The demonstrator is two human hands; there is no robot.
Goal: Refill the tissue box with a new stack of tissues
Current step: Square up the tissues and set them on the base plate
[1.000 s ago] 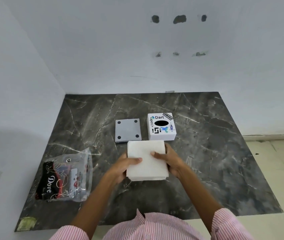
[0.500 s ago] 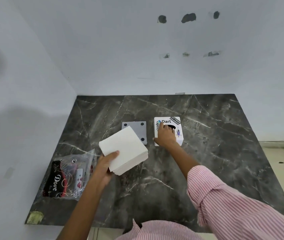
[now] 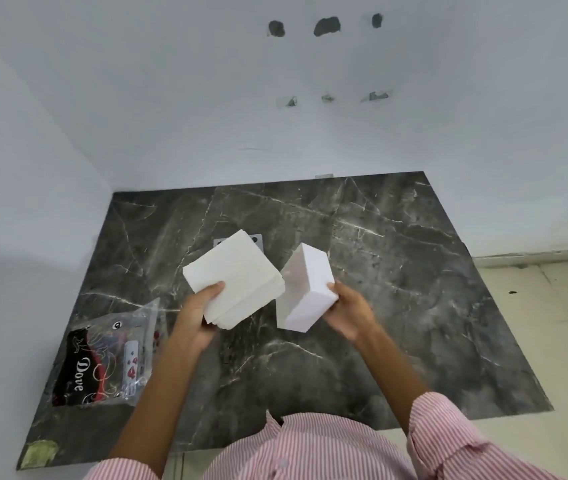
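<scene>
My left hand (image 3: 196, 310) grips a thick white stack of tissues (image 3: 237, 275) by its near corner, lifted above the dark marble slab (image 3: 396, 289). My right hand (image 3: 350, 308) holds the white tissue box (image 3: 306, 289) in the air, tipped on its side with its open underside turned toward the stack. The two sit close together, a narrow gap between them. The box's printed top faces away and is hidden. The grey base plate (image 3: 256, 239) lies on the slab behind the stack, mostly covered by it.
A clear plastic wrapper printed "Dove" (image 3: 102, 358) lies at the slab's near left. White walls close the back and left. Pale floor tiles (image 3: 549, 306) lie beyond the slab's right edge. A yellowish patch (image 3: 38, 453) marks the near-left corner.
My right hand has picked the box up off the slab and turned it over beside the stack. My left hand has carried the stack rightward toward it.
</scene>
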